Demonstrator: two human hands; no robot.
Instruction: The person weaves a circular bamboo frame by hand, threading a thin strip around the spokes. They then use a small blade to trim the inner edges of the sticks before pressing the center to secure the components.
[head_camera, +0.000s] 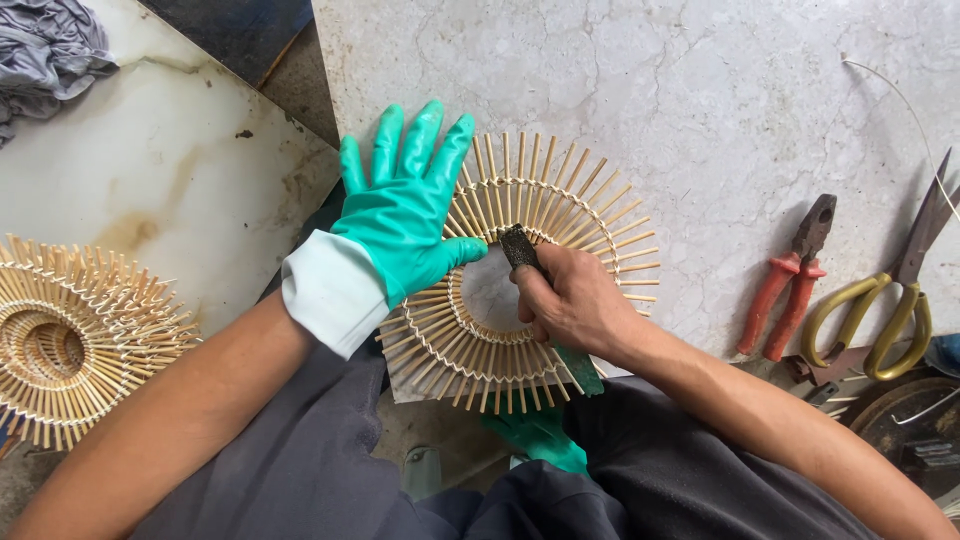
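Left hand (405, 215), in a teal rubber glove, pressed flat on the left part of a round bamboo-stick ring (520, 270), fingers spread open, gripping nothing. Right hand (570, 300), bare, fingers curled tight around a dark file (520, 245), its tip at the ring's inner edge. Ring lying on the marble tabletop (720, 100), at its near edge. Red-handled pliers (790, 280) and yellow-handled scissors (890, 300) well apart at right. 1 stack of similar rings (70, 340) at far left.
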